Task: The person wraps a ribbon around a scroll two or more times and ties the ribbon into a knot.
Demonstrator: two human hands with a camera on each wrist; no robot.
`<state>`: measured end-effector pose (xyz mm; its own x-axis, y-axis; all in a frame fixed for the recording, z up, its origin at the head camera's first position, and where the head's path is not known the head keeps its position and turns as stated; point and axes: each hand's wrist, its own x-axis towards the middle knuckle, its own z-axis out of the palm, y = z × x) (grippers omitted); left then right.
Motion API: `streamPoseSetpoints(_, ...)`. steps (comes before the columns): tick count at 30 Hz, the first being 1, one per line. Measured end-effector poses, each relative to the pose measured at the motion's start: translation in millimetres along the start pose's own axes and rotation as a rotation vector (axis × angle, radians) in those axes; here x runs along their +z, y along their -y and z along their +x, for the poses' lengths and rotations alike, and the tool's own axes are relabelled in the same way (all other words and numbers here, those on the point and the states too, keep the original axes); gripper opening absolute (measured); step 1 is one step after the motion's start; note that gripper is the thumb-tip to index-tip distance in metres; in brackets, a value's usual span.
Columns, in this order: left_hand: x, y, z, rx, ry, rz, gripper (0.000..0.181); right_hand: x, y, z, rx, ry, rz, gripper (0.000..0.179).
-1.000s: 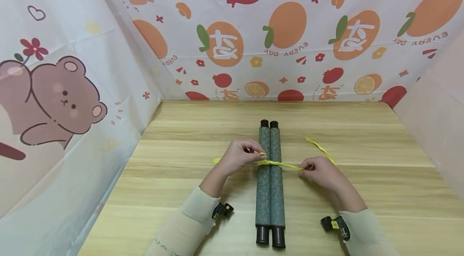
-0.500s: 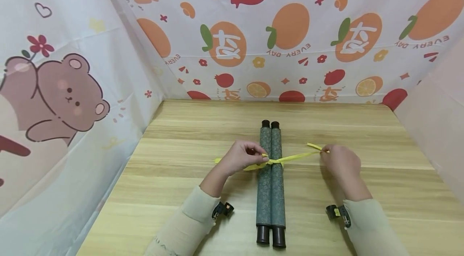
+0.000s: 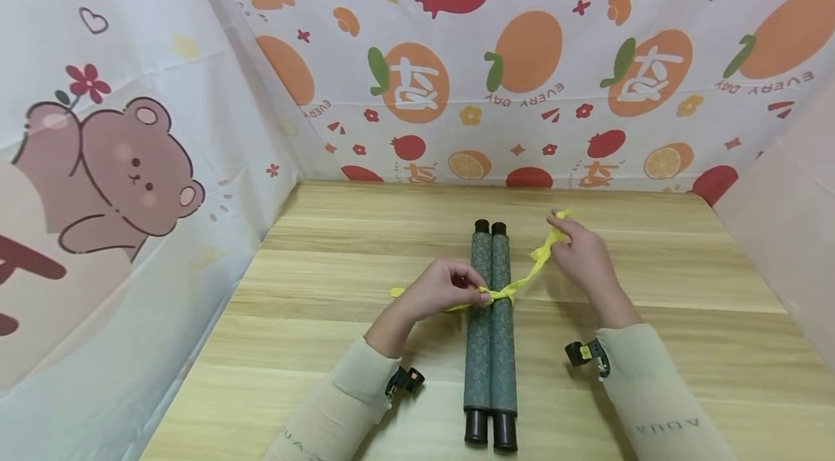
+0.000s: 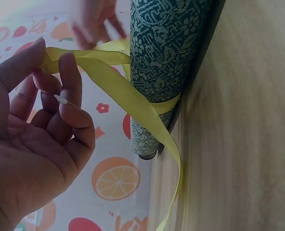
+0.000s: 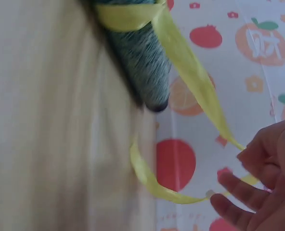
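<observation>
A scroll (image 3: 479, 359), rolled from both sides into two green patterned rolls with dark end knobs, lies lengthwise on the table. Yellow ribbon (image 3: 541, 254) wraps its middle and crosses on top. My left hand (image 3: 443, 291) pinches the ribbon beside the crossing, just over the left roll. In the left wrist view, thumb and fingers hold the ribbon (image 4: 118, 89), and a loose tail hangs down. Up and to the right of the scroll, my right hand (image 3: 583, 258) holds the other length of ribbon, drawn out from the crossing. Its tail dangles in the right wrist view (image 5: 154, 185).
The scroll rests on a wood-grain table (image 3: 313, 345). Behind it hangs a white cloth (image 3: 470, 135) printed with fruit, and a bear-print cloth (image 3: 130, 171) hangs at the left. Small cameras (image 3: 406, 380) sit on both wrists.
My right hand has moved from low on the right outward, then up and away, lifting its ribbon length. My left hand has stayed at the crossing, pinching the ribbon. The view has shifted slightly.
</observation>
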<state>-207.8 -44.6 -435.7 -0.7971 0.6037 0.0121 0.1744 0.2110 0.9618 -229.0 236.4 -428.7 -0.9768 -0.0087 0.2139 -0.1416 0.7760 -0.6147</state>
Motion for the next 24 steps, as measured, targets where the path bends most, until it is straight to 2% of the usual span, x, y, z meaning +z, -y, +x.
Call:
streamPoseSetpoints(7, 0.4, 2.3, -0.1, 0.036, 0.046, 0.015, 0.006, 10.2, 42.4, 30.0, -0.155, 0.035, 0.046, 0.045)
streamPoseSetpoints(9, 0.8, 2.1, -0.4, 0.042, 0.068, 0.013, 0.006, 13.7, 55.7, 37.1, -0.242, 0.047, 0.054, 0.039)
streamPoseSetpoints(13, 1.5, 2.8, -0.6, 0.048, 0.095, 0.002, 0.007, 24.6, 83.2, 44.1, -0.468, 0.094, 0.053, 0.03)
streamPoseSetpoints(16, 0.7, 3.2, -0.4, 0.061, 0.09, 0.017, 0.006, 33.9, 102.7, 44.1, -0.587, 0.194, 0.063, 0.031)
streamPoseSetpoints(19, 0.7, 3.6, 0.7, 0.074, 0.084, 0.035, 0.006, 42.9, 114.7, 42.1, -0.574, 0.37, 0.096, 0.036)
streamPoseSetpoints(21, 0.5, 3.8, 1.3, 0.079, 0.083, 0.041, 0.006, 46.9, 118.2, 40.8, -0.518, 0.468, 0.108, 0.036)
streamPoseSetpoints(24, -0.7, 5.1, 2.3, 0.078, 0.075, 0.044, 0.007, 49.4, 118.0, 39.4, -0.435, 0.517, 0.097, 0.036)
